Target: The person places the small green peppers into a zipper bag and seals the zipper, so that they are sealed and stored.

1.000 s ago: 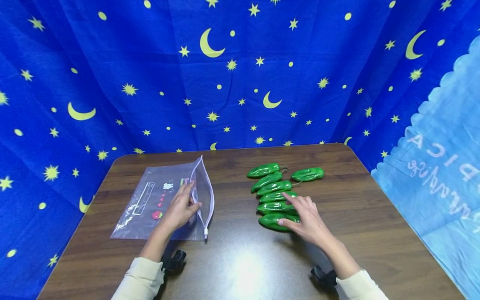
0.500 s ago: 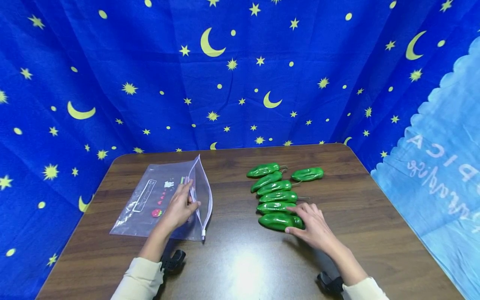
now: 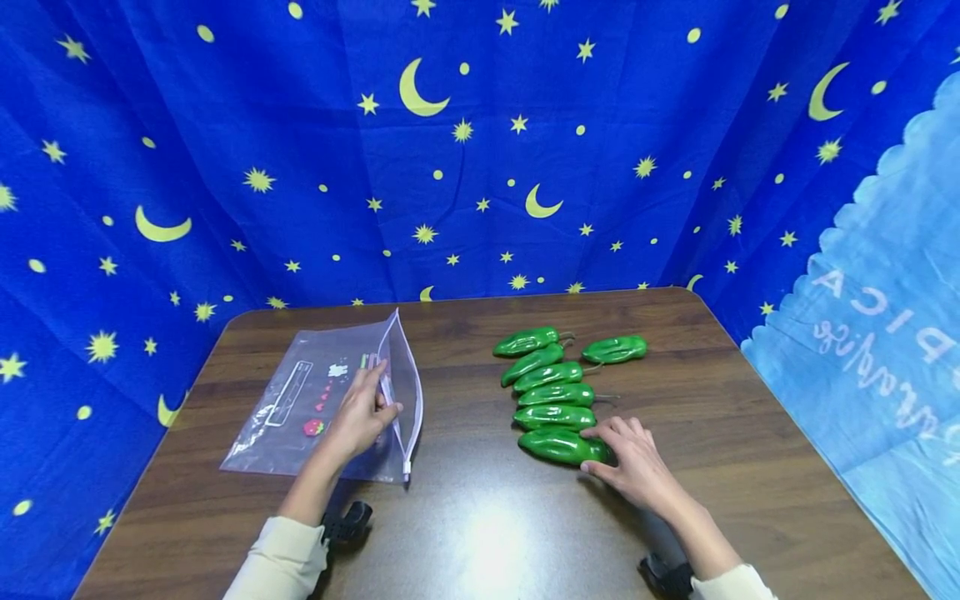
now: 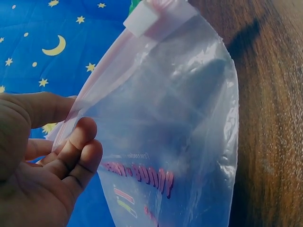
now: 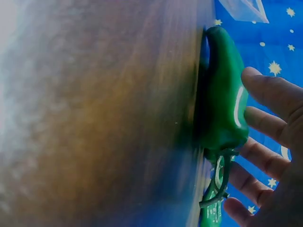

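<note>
My left hand (image 3: 358,421) pinches one edge of a clear zip bag (image 3: 311,354) lying on the table, its mouth gaping to the right. In the left wrist view, thumb and fingers fold over the lip of that bag (image 4: 180,109), below the white slider (image 4: 142,20). My right hand (image 3: 637,467) is at the stem end of the nearest green pepper (image 3: 555,447). Its fingertips come right up to this pepper (image 5: 225,94) on either side, and the fingers are spread and loosely bent in the right wrist view.
Several more green peppers (image 3: 555,417) lie in a row behind the nearest one, and a single pepper (image 3: 615,349) lies apart at the back right. A blue star-patterned curtain (image 3: 480,167) hangs behind the brown wooden table (image 3: 465,350).
My right hand has moved from over the front peppers toward me and right, to the nearest one's stem end. The bag's open edge has shifted slightly left, with the left hand still pinching it.
</note>
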Demonstrator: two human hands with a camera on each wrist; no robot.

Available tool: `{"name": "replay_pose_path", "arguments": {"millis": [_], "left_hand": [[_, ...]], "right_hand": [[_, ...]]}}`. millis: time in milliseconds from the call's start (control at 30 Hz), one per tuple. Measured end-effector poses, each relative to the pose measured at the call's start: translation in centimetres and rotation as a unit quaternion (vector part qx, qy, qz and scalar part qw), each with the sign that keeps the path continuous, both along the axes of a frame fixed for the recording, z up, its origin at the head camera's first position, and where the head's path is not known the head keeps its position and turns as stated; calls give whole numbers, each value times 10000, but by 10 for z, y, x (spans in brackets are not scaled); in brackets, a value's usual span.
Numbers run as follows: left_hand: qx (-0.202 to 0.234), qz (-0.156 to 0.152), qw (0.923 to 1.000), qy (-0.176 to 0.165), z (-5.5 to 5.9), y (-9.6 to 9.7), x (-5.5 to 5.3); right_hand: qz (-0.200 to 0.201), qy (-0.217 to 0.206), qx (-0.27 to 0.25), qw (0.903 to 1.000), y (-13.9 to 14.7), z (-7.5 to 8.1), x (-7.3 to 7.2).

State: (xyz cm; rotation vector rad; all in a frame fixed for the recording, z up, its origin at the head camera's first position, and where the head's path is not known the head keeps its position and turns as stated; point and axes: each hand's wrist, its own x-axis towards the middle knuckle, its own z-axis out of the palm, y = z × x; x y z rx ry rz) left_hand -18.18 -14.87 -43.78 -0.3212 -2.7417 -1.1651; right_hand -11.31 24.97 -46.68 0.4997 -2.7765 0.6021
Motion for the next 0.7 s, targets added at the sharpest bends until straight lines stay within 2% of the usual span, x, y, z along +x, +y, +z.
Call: {"name": "replay_pose_path", "arguments": {"millis": [200,700], "left_hand": [[-65,18,10000,34,-2,3,-1],[2,8,10000,21,-1,2,-1]], "right_hand": [[-59,-2,119,9999,2,-4,5],[-94,-135,-132,9998,6,-12,10]]}}
